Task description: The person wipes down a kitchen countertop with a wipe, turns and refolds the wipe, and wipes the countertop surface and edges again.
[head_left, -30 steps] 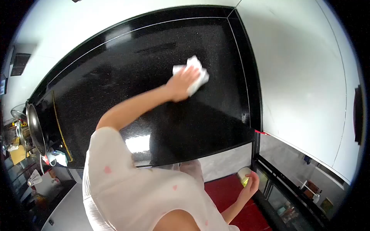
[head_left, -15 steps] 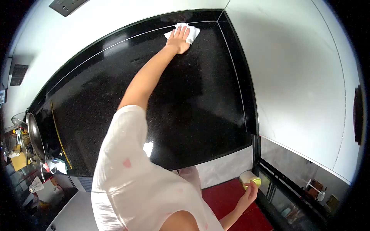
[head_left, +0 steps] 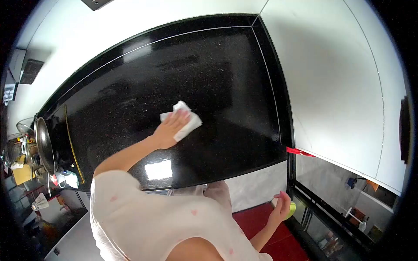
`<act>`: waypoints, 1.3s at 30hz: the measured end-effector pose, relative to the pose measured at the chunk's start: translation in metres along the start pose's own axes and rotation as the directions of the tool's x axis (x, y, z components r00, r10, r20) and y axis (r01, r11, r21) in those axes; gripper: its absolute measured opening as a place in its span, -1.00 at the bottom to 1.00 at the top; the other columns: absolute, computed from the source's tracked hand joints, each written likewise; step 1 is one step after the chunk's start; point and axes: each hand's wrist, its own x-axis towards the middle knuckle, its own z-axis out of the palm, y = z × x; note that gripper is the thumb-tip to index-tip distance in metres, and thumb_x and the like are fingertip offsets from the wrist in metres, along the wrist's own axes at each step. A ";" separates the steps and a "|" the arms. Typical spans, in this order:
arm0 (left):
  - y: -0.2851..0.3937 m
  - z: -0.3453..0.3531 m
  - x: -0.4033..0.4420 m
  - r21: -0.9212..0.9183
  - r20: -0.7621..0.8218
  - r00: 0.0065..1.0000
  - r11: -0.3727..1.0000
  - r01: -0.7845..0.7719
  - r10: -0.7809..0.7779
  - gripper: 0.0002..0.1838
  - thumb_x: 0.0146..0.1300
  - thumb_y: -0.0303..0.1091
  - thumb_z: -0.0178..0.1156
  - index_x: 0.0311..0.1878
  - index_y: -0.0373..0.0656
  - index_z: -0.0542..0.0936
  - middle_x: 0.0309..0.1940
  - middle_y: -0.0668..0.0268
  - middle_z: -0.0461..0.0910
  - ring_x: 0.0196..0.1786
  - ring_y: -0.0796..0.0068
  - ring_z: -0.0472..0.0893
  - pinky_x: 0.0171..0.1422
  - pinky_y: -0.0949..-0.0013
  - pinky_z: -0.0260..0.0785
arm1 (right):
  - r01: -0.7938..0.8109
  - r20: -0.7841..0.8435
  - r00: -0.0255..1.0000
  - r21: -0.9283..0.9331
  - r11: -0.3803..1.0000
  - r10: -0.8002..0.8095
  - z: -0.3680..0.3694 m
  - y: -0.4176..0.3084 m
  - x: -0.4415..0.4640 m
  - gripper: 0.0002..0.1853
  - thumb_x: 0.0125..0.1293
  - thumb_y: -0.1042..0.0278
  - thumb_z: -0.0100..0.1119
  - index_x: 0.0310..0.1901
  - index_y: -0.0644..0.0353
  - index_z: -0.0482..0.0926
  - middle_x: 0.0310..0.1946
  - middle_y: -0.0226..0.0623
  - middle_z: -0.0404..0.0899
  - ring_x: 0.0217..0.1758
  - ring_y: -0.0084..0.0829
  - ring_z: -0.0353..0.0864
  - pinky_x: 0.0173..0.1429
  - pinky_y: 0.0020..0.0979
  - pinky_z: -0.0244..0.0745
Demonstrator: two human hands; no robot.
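My left hand (head_left: 171,127) lies palm down on a folded white cloth (head_left: 190,126), pressing it against the black glossy countertop (head_left: 235,126). The cloth sticks out past the fingertips and to the right of the hand. Off the counter at lower right, my right hand (head_left: 281,209) hangs in the air with loosely bent fingers, and nothing shows in them. Behind it, partly hidden, is a round container with a yellow-green rim (head_left: 291,210); it appears to stand lower down, apart from the hand.
A frying pan (head_left: 44,145) stands tilted at the counter's left end, beside a yellow strip (head_left: 72,143) and a white-and-green packet (head_left: 67,179). White walls bound the back and right. A red strip (head_left: 299,152) lies along the right ledge, above a black window frame (head_left: 313,204).
My left hand has drawn the cloth from the back edge near the corner toward me and leftward, to the counter's middle. My right hand has shifted slightly. The red strip has come into view.
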 end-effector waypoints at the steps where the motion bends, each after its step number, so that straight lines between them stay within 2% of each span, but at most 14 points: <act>1: -0.002 -0.010 -0.007 0.020 0.034 0.995 0.995 0.097 -0.097 -0.26 -0.04 -0.39 -0.11 0.27 -0.21 -0.11 0.28 0.09 -0.16 0.34 0.10 -0.20 0.35 0.10 -0.36 | -0.024 0.013 1.000 -0.011 1.000 0.024 0.002 -0.005 0.003 -0.82 0.20 0.53 -0.16 -0.20 0.29 0.43 -0.40 -0.33 0.43 -0.35 -0.52 0.39 -0.17 -0.50 0.30; 2: -0.011 -0.024 -0.007 0.311 0.242 0.937 0.935 0.173 -0.254 -0.28 -0.01 -0.39 -0.13 0.27 -0.20 -0.11 0.28 0.10 -0.18 0.34 0.08 -0.22 0.35 0.08 -0.39 | -0.047 0.024 0.999 -0.022 0.999 0.047 0.006 -0.009 0.006 -0.82 0.20 0.54 -0.16 -0.20 0.29 0.43 -0.40 -0.33 0.43 -0.34 -0.52 0.39 -0.17 -0.50 0.30; 4: -0.070 -0.004 0.008 -0.152 -0.059 0.908 0.903 0.402 -0.414 -0.31 0.05 -0.37 -0.24 0.29 -0.11 -0.19 0.30 0.14 -0.26 0.34 0.09 -0.27 0.35 0.07 -0.45 | -0.039 0.028 0.999 -0.010 0.999 0.039 0.009 -0.012 0.012 -0.82 0.17 0.55 -0.15 -0.21 0.30 0.43 -0.42 -0.35 0.42 -0.32 -0.54 0.38 -0.12 -0.53 0.26; 9: -0.151 -0.034 0.134 -0.230 -0.070 0.671 0.667 0.709 -0.738 -0.37 0.13 -0.21 -0.38 0.30 -0.03 -0.24 0.32 0.18 -0.33 0.35 0.13 -0.35 0.34 0.06 -0.49 | -0.078 -0.001 0.997 -0.053 0.996 0.078 0.006 -0.017 0.011 -0.82 0.16 0.56 -0.15 -0.22 0.32 0.42 -0.43 -0.36 0.40 -0.30 -0.54 0.37 -0.09 -0.53 0.23; 15: -0.047 -0.050 0.247 -0.257 -0.142 0.903 0.896 0.362 -0.406 -0.30 0.08 -0.14 -0.27 0.29 -0.12 -0.20 0.31 0.18 -0.28 0.35 0.17 -0.32 0.34 0.09 -0.54 | -0.094 -0.046 0.995 -0.049 0.994 0.091 0.005 -0.015 0.008 -0.83 0.18 0.54 -0.15 -0.22 0.33 0.42 -0.42 -0.35 0.41 -0.31 -0.55 0.38 -0.09 -0.54 0.23; 21: 0.005 -0.007 0.149 0.036 -0.155 0.983 0.995 -0.094 0.099 -0.36 0.09 -0.25 -0.21 0.29 -0.06 -0.08 0.31 0.21 -0.17 0.36 0.24 -0.24 0.36 0.18 -0.42 | -0.059 -0.028 0.998 -0.046 0.997 0.058 0.011 -0.016 0.015 -0.83 0.19 0.53 -0.14 -0.22 0.32 0.42 -0.41 -0.35 0.42 -0.31 -0.55 0.38 -0.10 -0.54 0.24; 23: -0.035 -0.031 0.161 -0.229 -0.075 0.978 0.958 0.172 -0.193 -0.35 0.11 -0.24 -0.23 0.29 -0.03 -0.13 0.31 0.23 -0.21 0.36 0.26 -0.24 0.36 0.21 -0.40 | -0.045 -0.006 0.999 -0.047 0.998 0.044 0.013 -0.017 0.019 -0.83 0.19 0.52 -0.14 -0.22 0.32 0.43 -0.41 -0.35 0.42 -0.31 -0.55 0.38 -0.10 -0.53 0.24; 27: -0.104 -0.054 0.211 -0.055 -0.146 0.888 0.900 0.433 -0.436 -0.39 0.16 -0.27 -0.34 0.30 0.03 -0.22 0.31 0.16 -0.28 0.35 0.19 -0.27 0.37 0.20 -0.37 | -0.051 0.005 0.999 -0.061 0.997 0.051 0.012 -0.014 0.019 -0.83 0.21 0.52 -0.17 -0.21 0.30 0.43 -0.40 -0.35 0.40 -0.33 -0.52 0.37 -0.15 -0.53 0.29; 30: -0.051 -0.021 0.164 -0.227 -0.338 0.929 0.971 0.073 -0.149 -0.37 0.02 -0.35 -0.12 0.22 -0.14 -0.01 0.22 0.01 -0.06 0.31 0.08 -0.12 0.35 0.16 -0.26 | -0.053 0.011 0.999 -0.049 0.997 0.054 0.017 -0.016 0.017 -0.83 0.21 0.52 -0.17 -0.22 0.29 0.43 -0.40 -0.34 0.40 -0.33 -0.52 0.37 -0.15 -0.52 0.30; 32: 0.011 -0.039 0.110 -0.274 0.060 0.985 0.952 -0.139 0.161 -0.36 0.03 -0.37 -0.12 0.24 -0.11 -0.04 0.22 0.05 0.01 0.31 0.10 -0.08 0.34 0.16 -0.23 | -0.058 0.026 0.998 -0.066 0.996 0.060 0.019 -0.020 0.018 -0.83 0.21 0.52 -0.18 -0.22 0.29 0.43 -0.40 -0.34 0.40 -0.33 -0.52 0.37 -0.15 -0.51 0.31; 34: 0.034 0.004 0.035 -0.145 -0.204 0.937 0.938 -0.314 0.283 -0.40 0.01 -0.38 -0.06 0.20 -0.07 0.11 0.16 0.12 0.12 0.27 0.12 0.03 0.33 0.13 -0.21 | -0.045 0.029 0.999 -0.059 0.997 0.047 0.020 -0.022 0.020 -0.82 0.21 0.52 -0.18 -0.22 0.28 0.43 -0.40 -0.34 0.41 -0.33 -0.52 0.38 -0.15 -0.50 0.31; 37: -0.011 -0.019 0.068 -0.293 -0.126 0.990 0.952 -0.092 0.057 -0.40 0.01 -0.36 -0.05 0.21 -0.08 0.13 0.20 0.12 0.07 0.29 0.13 -0.01 0.34 0.14 -0.24 | -0.030 0.039 0.999 -0.070 0.997 0.033 0.021 -0.022 0.021 -0.82 0.21 0.52 -0.18 -0.22 0.28 0.43 -0.40 -0.34 0.41 -0.33 -0.52 0.38 -0.15 -0.49 0.32; 38: -0.049 -0.017 0.084 -0.079 -0.269 0.963 0.995 -0.053 0.030 -0.43 0.06 -0.35 -0.07 0.20 -0.08 0.13 0.21 0.12 0.05 0.29 0.11 -0.01 0.34 0.17 -0.23 | -0.026 0.044 0.999 -0.078 0.997 0.029 0.022 -0.021 0.021 -0.82 0.21 0.52 -0.18 -0.22 0.28 0.43 -0.39 -0.34 0.41 -0.32 -0.52 0.38 -0.15 -0.49 0.32; 39: -0.080 -0.029 0.103 -0.324 -0.248 0.920 0.921 0.216 -0.303 -0.45 0.14 -0.28 -0.17 0.24 -0.03 0.06 0.25 0.13 -0.02 0.32 0.12 -0.09 0.35 0.15 -0.30 | -0.026 0.041 0.999 -0.068 0.997 0.028 0.023 -0.021 0.020 -0.82 0.21 0.52 -0.18 -0.22 0.28 0.43 -0.40 -0.34 0.41 -0.33 -0.52 0.38 -0.15 -0.50 0.32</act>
